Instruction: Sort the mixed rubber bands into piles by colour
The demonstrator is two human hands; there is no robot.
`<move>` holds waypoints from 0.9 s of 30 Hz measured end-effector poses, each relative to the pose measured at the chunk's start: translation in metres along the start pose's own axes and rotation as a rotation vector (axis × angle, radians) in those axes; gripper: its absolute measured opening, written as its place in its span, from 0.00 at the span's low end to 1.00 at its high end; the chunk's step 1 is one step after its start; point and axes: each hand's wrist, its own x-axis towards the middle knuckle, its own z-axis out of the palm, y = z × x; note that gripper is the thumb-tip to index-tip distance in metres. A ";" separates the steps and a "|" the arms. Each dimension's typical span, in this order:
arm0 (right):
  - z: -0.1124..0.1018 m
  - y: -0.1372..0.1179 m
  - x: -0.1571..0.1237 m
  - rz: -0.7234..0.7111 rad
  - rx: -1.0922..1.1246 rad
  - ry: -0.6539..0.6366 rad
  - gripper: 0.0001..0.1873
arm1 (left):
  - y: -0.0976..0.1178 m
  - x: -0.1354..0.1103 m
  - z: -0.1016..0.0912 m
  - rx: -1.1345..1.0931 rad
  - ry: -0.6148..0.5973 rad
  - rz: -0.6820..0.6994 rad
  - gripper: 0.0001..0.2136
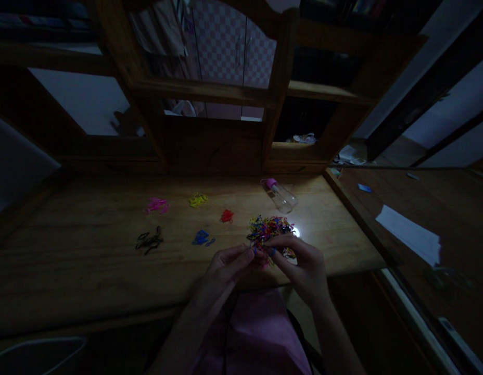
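A heap of mixed coloured rubber bands (269, 228) lies on the wooden desk (89, 260), near its front edge. My left hand (225, 266) and my right hand (302, 263) meet at the near side of the heap, fingertips pinched together on small bands. Farther left lie sorted little piles: pink bands (156, 205), yellow bands (198, 199), red bands (226, 216), blue bands (202, 238) and black bands (148, 241). The scene is dim.
A clear plastic bottle with a pink cap (279, 195) lies on its side behind the heap. A wooden hutch with shelves (210, 94) rises at the desk's back. To the right, a darker surface holds a white paper (408, 234).
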 end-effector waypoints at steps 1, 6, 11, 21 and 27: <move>0.000 0.000 0.000 0.006 0.001 -0.003 0.09 | 0.001 -0.001 0.000 0.010 0.003 -0.002 0.08; 0.000 0.005 0.000 0.094 0.007 0.006 0.06 | 0.002 -0.002 -0.001 0.098 0.051 0.016 0.08; -0.001 0.011 0.000 0.198 0.041 0.047 0.05 | 0.004 -0.004 -0.004 0.202 0.110 0.060 0.09; -0.004 0.025 -0.003 0.273 0.112 0.109 0.04 | 0.017 -0.009 -0.025 0.761 0.334 0.332 0.10; -0.009 0.027 0.000 0.289 0.097 0.115 0.05 | 0.036 -0.030 -0.124 1.343 0.938 0.615 0.14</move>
